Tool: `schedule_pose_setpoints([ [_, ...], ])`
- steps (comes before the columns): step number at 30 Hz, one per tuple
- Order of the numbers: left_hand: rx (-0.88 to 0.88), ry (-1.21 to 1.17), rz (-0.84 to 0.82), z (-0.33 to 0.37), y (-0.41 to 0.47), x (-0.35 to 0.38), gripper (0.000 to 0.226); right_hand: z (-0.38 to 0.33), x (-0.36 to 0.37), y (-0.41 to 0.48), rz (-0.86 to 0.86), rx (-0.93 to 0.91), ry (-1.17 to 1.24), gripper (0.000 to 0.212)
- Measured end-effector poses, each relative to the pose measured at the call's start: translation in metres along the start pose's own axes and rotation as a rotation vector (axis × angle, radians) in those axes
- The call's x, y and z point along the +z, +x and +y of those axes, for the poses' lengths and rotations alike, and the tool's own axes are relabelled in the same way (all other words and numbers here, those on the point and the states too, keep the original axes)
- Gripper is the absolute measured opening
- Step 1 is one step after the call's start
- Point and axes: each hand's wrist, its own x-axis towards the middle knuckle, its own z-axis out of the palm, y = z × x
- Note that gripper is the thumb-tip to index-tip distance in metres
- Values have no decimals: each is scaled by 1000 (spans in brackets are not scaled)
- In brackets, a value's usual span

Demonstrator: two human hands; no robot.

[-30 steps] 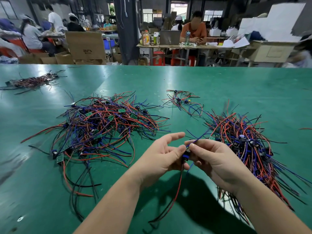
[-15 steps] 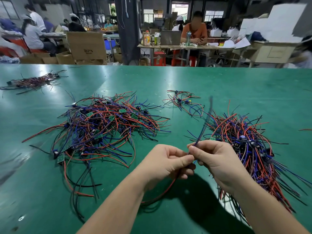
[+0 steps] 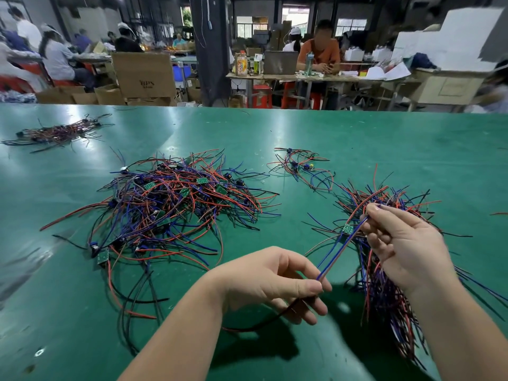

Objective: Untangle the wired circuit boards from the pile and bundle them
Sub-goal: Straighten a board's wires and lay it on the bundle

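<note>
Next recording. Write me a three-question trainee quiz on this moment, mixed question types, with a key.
1. True or false: the left hand and right hand pinch the same blue wire.
2. The big tangled pile lies: A) left of both hands; B) under the right hand; C) on the floor.
3. Fill in: the table surface is ____.
Key: 1 true; 2 A; 3 green.

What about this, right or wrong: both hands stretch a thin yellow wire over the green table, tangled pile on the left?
Wrong colour: in the head view the thin wire is blue, not yellow. The left hand and right hand do stretch it over the green table, tangled pile on the left.
</note>
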Motion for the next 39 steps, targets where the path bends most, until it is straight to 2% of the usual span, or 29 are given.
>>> schedule_pose_setpoints([
  [3, -4, 106, -61, 1, -2, -7, 7, 0, -1, 1, 38, -21, 10, 13],
  [5, 8, 125, -86, -2, -2, -10, 6, -5, -5, 4, 74, -22, 100, 14],
  [7, 92, 88, -25, -4, 1, -12, 10, -10, -9, 10, 76, 10, 181, 13],
  [9, 239, -80, 71, -2, 6, -13, 14, -10, -11, 13, 6, 95, 151, 16],
  [12, 455, -561, 156, 2, 10, -14, 34, -1, -4, 3, -233, 238, -84, 10],
  [14, 574, -726, 275, 3, 13, -12, 43, 9, 3, -9, -417, 285, -274, 26],
  [16, 643, -695, 424, 3, 17, -9, 46, 18, 13, -20, -519, 297, -321, 27],
  [19, 687, -420, 637, -1, 25, 0, 39, 29, 24, -28, -519, 273, -140, 21],
  [21, 682, -200, 686, -6, 31, 6, 35, 33, 27, -28, -480, 246, -12, 19],
  [23, 664, -93, 682, -11, 34, 9, 39, 34, 27, -27, -451, 234, 34, 13],
  [27, 613, 65, 566, -9, 28, 4, 27, 26, 23, -19, -354, 224, 86, 10],
  [29, 549, 53, 579, -7, 26, 1, 29, 21, 19, -16, -328, 193, 40, 13],
  [31, 468, -99, 557, -4, 25, 4, 8, 19, 15, -15, -362, 145, -68, 13],
  [33, 367, -132, 529, -7, 28, 8, 20, 21, 14, -18, -465, 77, -269, 16],
  [35, 286, -76, 517, -12, 30, 11, 12, 26, 14, -20, -510, 19, -458, 17],
  [37, 219, -85, 487, -15, 31, 11, 8, 26, 12, -17, -438, 16, -493, 15],
  [39, 170, -109, 450, -14, 30, 10, 12, 19, 9, -13, -327, 59, -401, 16],
])
